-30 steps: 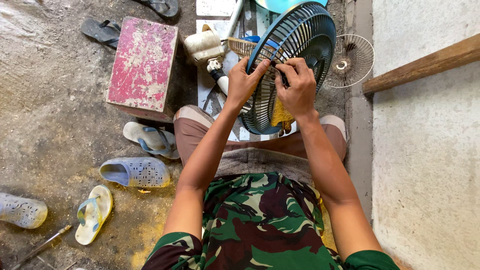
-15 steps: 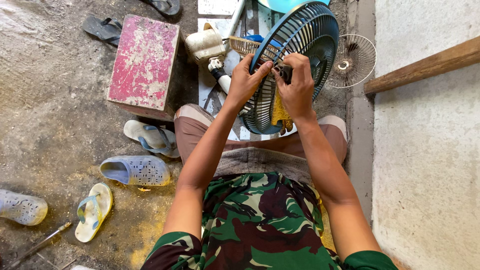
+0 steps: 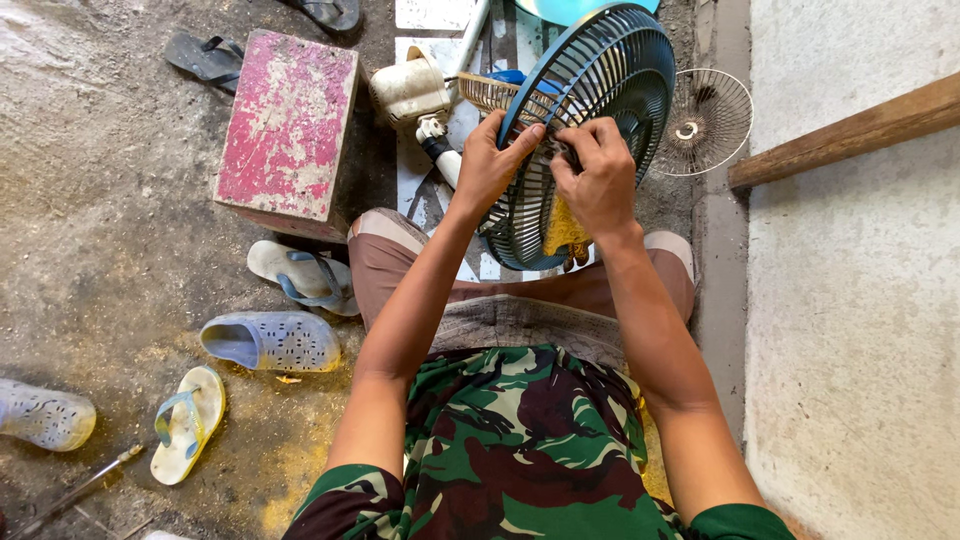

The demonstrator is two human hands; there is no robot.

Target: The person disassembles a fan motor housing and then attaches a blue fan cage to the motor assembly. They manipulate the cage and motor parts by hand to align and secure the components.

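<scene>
On the concrete floor (image 3: 100, 160) lay a pink wooden block (image 3: 288, 125); our left hand (image 3: 490, 165) and right hand (image 3: 598, 180) pinched the dark blue plastic fan grille (image 3: 600, 80), raised above our knees. Thin ribs might snap under twisting.

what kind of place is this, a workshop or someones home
Likely an informal home repair spot on a bare concrete floor: both hands work on a blue fan guard, with a spare wire grille by the wall and sandals scattered around.
</scene>
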